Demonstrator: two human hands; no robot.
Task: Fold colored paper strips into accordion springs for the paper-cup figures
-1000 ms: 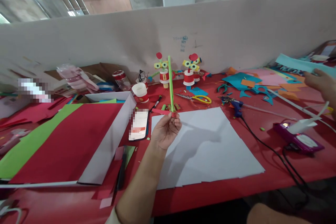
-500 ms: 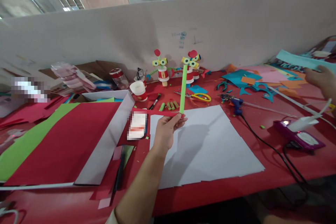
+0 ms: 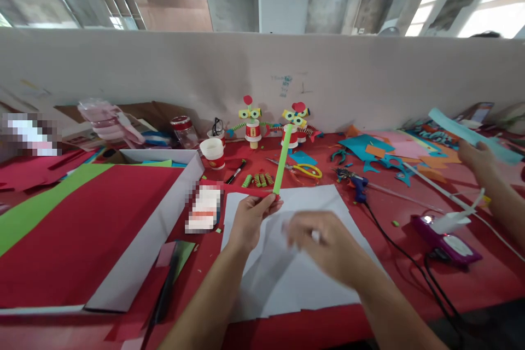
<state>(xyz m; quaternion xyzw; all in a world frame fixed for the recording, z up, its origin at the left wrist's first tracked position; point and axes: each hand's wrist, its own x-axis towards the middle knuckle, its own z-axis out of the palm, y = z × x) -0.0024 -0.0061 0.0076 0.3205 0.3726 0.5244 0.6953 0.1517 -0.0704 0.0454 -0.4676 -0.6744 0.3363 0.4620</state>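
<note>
My left hand (image 3: 253,221) is closed, pinching the joined ends of two paper strips. The green paper strip (image 3: 283,159) points up and away, while the red paper strip (image 3: 240,190) runs off to the left. Below both hands lie white paper sheets (image 3: 283,290). My right hand (image 3: 330,246) hovers over these sheets, right of the left one. Its fingers are bent and smeared by motion, so their grip is unclear. Beyond the strips sit several small folded paper springs (image 3: 261,180).
Scissors (image 3: 305,169), a marker (image 3: 235,171) and a phone (image 3: 204,208) surround the sheets. A glue gun (image 3: 359,186) and purple power strip (image 3: 447,243) stand right. Paper-cup figures (image 3: 253,131) line the wall. A box (image 3: 139,251) is left. Another person's hand (image 3: 478,158) holds blue paper (image 3: 471,131).
My right hand has come into view over the white sheets. My left hand keeps its pinch on the strips. The view has tipped up slightly; the other person's hand still holds blue paper.
</note>
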